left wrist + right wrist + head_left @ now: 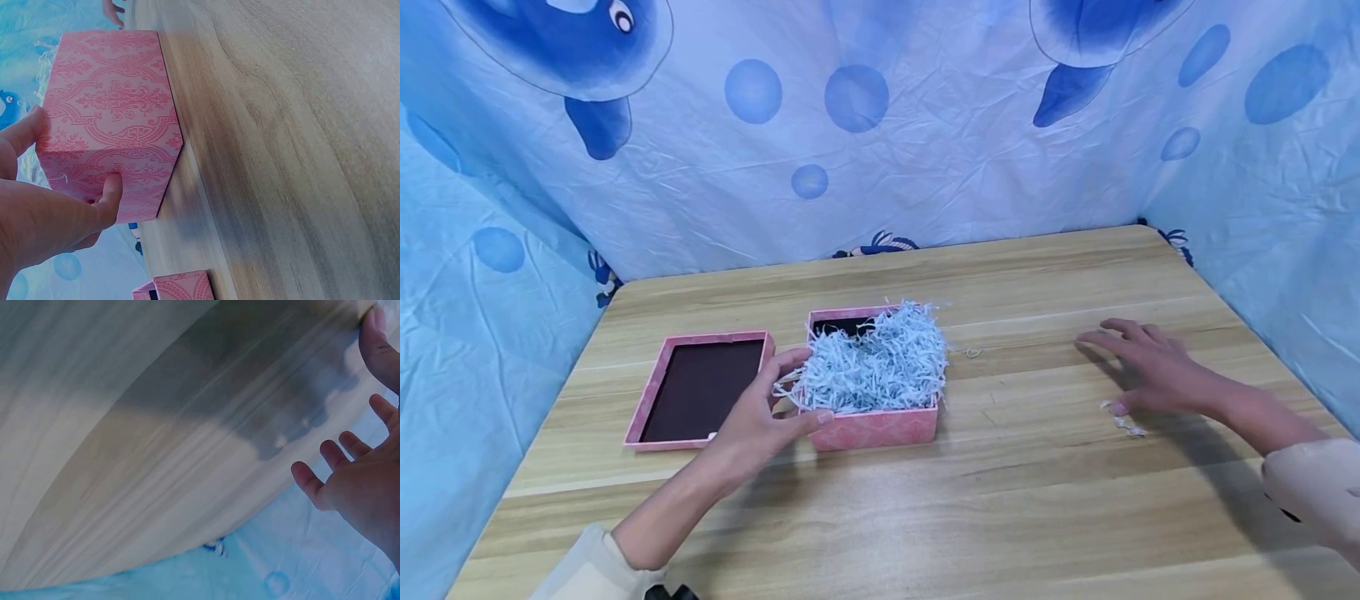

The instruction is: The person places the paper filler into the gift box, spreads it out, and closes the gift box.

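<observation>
The pink box [876, 429] sits mid-worktop [1000, 517], heaped above its near rim with pale blue shredded paper [880, 367], a dark patch of the inside showing at the far left corner. Left hand [752, 429] on its near left corner, thumb at the front, fingers clamped along the side! Just left lies the shallow lid [703, 392], dark inside facing up. Far right, the right hand [1153, 371] hovers, fingers spread, paper scraps [1127, 427] by its thumb; whether they touch, one cannot tell.
</observation>
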Demonstrator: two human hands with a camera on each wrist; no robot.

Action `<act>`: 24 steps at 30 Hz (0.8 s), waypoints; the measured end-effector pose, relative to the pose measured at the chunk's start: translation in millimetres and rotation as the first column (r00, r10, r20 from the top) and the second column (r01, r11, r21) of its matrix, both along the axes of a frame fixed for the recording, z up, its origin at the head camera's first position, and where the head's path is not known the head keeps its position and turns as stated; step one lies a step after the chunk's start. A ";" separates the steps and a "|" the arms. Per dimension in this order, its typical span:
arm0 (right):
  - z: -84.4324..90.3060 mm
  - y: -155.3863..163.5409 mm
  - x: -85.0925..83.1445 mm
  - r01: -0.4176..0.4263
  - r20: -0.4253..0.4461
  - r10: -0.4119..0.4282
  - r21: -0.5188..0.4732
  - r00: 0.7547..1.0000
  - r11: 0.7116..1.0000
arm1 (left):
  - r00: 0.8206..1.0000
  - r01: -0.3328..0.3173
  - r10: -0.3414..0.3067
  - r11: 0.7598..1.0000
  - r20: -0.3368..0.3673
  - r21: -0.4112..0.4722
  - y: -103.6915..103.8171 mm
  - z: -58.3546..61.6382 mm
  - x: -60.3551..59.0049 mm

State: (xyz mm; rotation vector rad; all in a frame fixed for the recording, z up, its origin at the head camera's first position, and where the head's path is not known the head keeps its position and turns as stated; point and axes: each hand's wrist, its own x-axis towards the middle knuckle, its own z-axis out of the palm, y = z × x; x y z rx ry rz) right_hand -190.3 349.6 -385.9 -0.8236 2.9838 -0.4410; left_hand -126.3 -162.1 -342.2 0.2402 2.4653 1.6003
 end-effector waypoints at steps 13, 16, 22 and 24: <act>10.7 -28.9 -0.5 -0.018 0.110 0.020 -0.023 0.994 1.000 | 1.000 0.004 -0.004 1.000 -0.009 0.003 0.9 -0.1 0.5; 10.8 -24.4 -0.6 -0.023 0.116 0.022 0.009 0.993 1.000 | 1.000 0.005 -0.005 1.000 -0.008 0.004 0.4 -0.7 0.5; 4.3 -25.3 -2.1 0.032 0.080 -0.035 0.038 0.996 0.999 | 1.000 -0.004 0.004 1.000 0.008 -0.008 -0.5 -1.5 -0.7; 3.4 -29.8 -3.2 0.039 0.070 -0.042 0.037 0.997 0.999 | 1.000 -0.009 0.009 1.000 0.010 -0.013 -0.9 -1.8 -0.9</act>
